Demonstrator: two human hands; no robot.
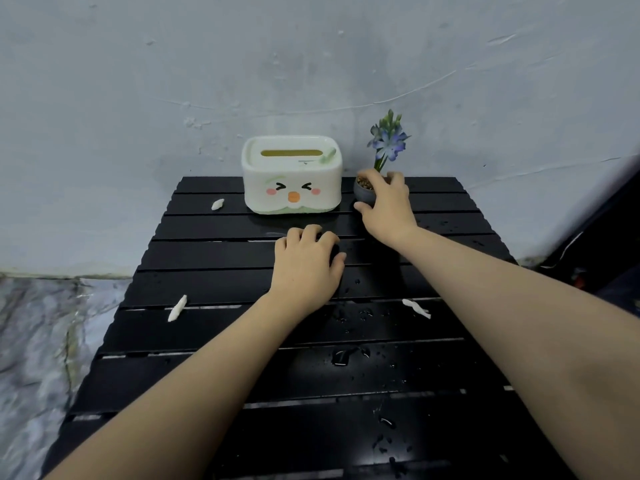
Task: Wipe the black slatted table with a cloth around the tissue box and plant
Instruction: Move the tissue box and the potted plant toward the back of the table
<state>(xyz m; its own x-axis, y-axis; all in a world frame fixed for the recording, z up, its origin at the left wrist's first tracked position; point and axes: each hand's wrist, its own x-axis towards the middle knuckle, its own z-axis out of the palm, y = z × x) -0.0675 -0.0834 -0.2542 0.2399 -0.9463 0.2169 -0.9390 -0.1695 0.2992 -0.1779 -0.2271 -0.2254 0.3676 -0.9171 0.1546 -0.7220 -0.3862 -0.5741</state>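
Note:
The black slatted table (pixel 214 285) stands against a pale wall and carries water droplets. A white tissue box (pixel 292 174) with a cartoon face sits at the table's back centre. Right of it stands a small grey pot holding a blue-flowered plant (pixel 387 140). My right hand (pixel 384 202) is closed around the pot's rim and side. My left hand (pixel 306 263) presses down on a dark cloth (pixel 334 251) in the table's middle; only a small edge of the cloth shows past my fingers.
Three white twisted scraps lie on the slats: one at the back left (pixel 218 204), one at the left (pixel 177 308), one at the right (pixel 416 308). Water puddles (pixel 343 356) sit on the near slats. A marbled floor lies left, a dark object right.

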